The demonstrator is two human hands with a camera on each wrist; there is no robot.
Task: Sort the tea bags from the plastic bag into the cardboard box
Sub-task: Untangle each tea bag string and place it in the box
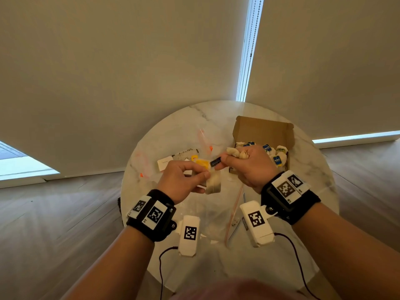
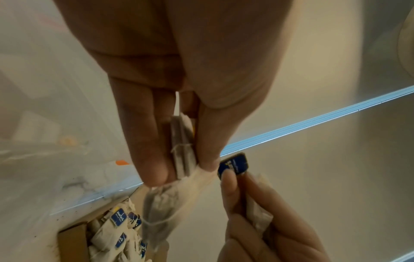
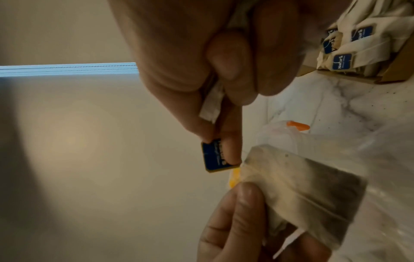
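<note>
tea bag (image 1: 213,185) hanging upright, left hand (image 1: 181,180) pinching

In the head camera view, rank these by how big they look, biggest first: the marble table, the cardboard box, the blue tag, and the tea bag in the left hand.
1. Marble table
2. Cardboard box
3. Tea bag pinched by the left hand, partly hidden by fingers
4. Blue tag pinched by the right hand

The hands hold both nearer the camera, which flatters their size.
</note>
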